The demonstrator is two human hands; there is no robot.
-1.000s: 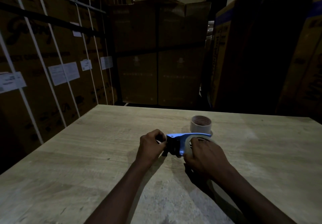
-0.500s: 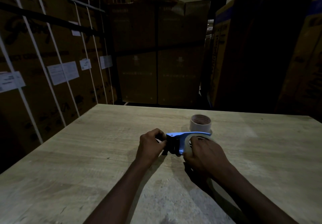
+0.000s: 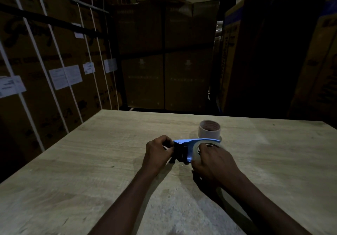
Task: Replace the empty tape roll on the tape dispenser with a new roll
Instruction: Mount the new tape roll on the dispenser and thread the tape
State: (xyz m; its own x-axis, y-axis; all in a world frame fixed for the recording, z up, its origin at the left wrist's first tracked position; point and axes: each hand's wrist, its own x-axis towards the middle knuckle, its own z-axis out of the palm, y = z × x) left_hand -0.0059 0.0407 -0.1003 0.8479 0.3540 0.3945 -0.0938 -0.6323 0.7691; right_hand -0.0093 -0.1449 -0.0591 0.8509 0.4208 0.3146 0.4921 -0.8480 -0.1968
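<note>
A blue tape dispenser [image 3: 189, 148] lies on the wooden table [image 3: 91, 170] between my two hands. A clear tape roll [image 3: 197, 147] sits in it, mostly covered by my fingers. My left hand [image 3: 157, 151] pinches the dispenser's dark front end. My right hand [image 3: 212, 160] is closed over the roll and the rear of the dispenser. Just behind the dispenser, an empty cardboard core [image 3: 209, 129] stands upright on the table.
Strapped cardboard boxes [image 3: 45, 61] with white labels rise along the left side of the table. More tall boxes [image 3: 164, 61] stand in the dark beyond the far edge and at the right [image 3: 273, 52].
</note>
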